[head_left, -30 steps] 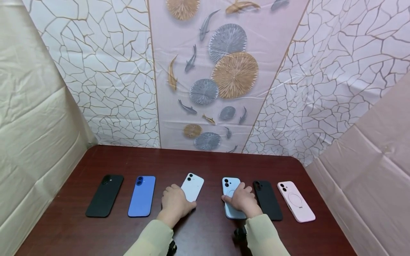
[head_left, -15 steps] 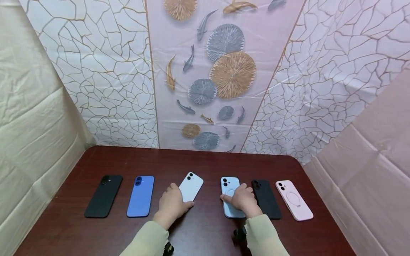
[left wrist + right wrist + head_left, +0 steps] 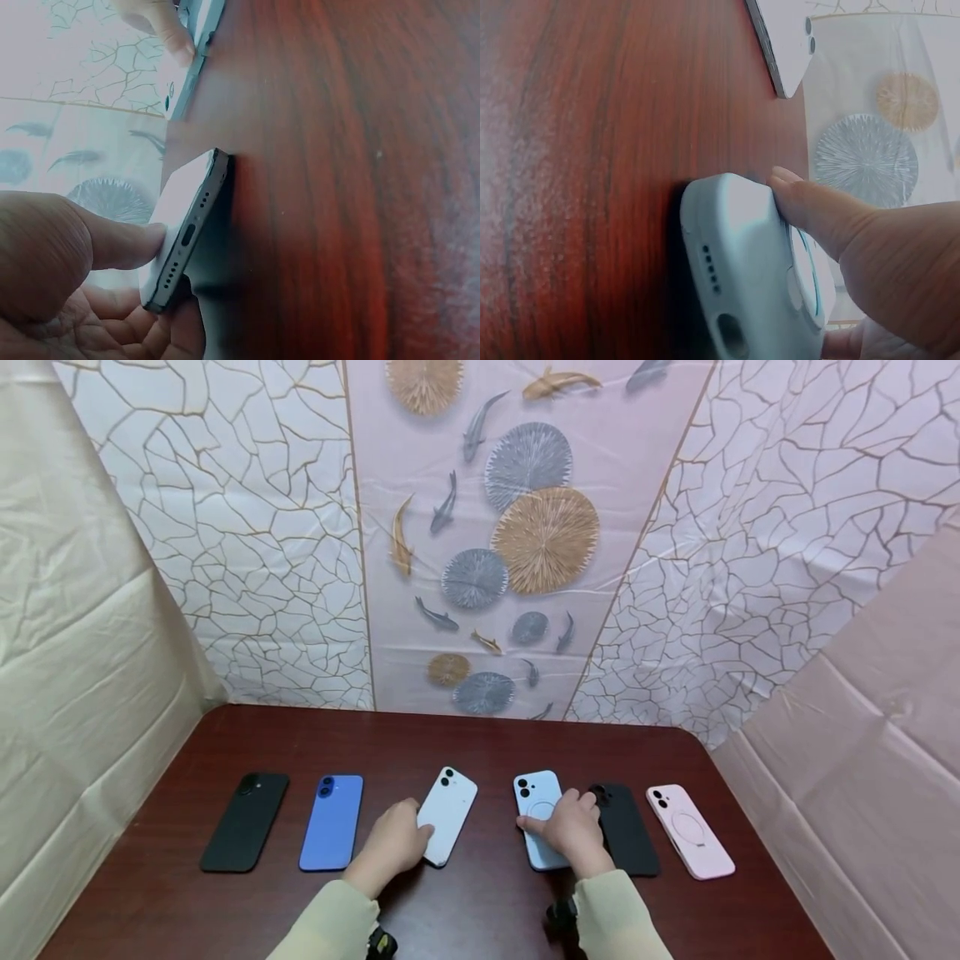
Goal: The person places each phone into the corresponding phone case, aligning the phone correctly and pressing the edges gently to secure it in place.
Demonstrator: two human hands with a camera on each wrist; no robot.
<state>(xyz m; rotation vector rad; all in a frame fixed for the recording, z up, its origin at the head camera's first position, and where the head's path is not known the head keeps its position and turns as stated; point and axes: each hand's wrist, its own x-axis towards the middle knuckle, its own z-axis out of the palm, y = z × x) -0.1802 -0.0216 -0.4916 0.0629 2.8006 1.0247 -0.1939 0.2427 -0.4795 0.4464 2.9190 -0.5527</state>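
A white phone (image 3: 454,806) lies back up at the middle of the table, and my left hand (image 3: 396,842) pinches its left long edge. In the left wrist view the thumb (image 3: 124,240) presses on the phone's back while curled fingers reach under that edge, which looks slightly raised. To the right, my right hand (image 3: 577,831) grips a light blue phone case (image 3: 534,789) with a ring on its back. The right wrist view shows the thumb (image 3: 821,214) along one side of the case (image 3: 754,247); the other fingers are mostly hidden. Whether a phone sits inside it I cannot tell.
A black phone (image 3: 246,827) and a blue phone (image 3: 332,822) lie on the left of the dark red table (image 3: 480,918). Right of my right hand lie a black phone case (image 3: 630,835) and a pink phone case (image 3: 692,831). Patterned cloth (image 3: 480,635) hangs behind.
My left hand has slid left and back to the white phone's left edge, uncovering more of the phone. The top end of the light blue case has turned slightly left under my right hand.
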